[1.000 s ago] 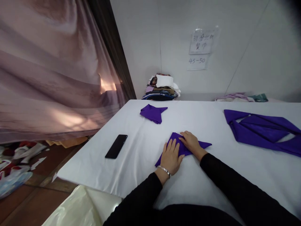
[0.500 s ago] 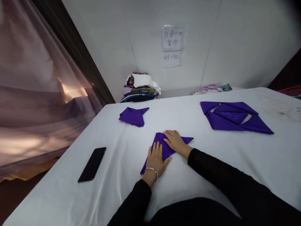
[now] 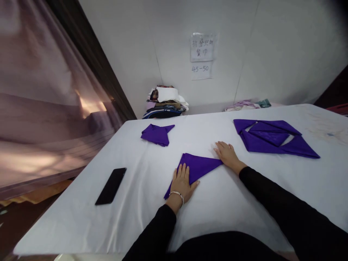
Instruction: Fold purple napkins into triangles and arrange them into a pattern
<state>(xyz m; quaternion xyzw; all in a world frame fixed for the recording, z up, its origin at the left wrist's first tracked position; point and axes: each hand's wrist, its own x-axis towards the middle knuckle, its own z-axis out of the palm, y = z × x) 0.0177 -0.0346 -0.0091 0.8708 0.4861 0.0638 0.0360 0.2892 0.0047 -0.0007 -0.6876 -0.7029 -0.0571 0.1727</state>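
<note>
A purple napkin, folded into a pointed shape, lies on the white tablecloth in front of me. My left hand rests flat on its left part, fingers spread, covering some of the cloth. At the napkin's right tip is my right hand, palm down with the fingers extended, touching or just over the point. Farther back on the left sits a smaller folded purple napkin. To the right, more folded purple napkins lie overlapping around a gap where white cloth shows.
On the left of the white-covered table lies a black phone. A stack of folded clothes and some loose cloths are by the back wall. A paper sign hangs above. A pinkish curtain borders the left side.
My right hand has slid right across the napkin to its tip, uncovering the middle. My left hand stays pressed on the left part. The view has shifted slightly.
</note>
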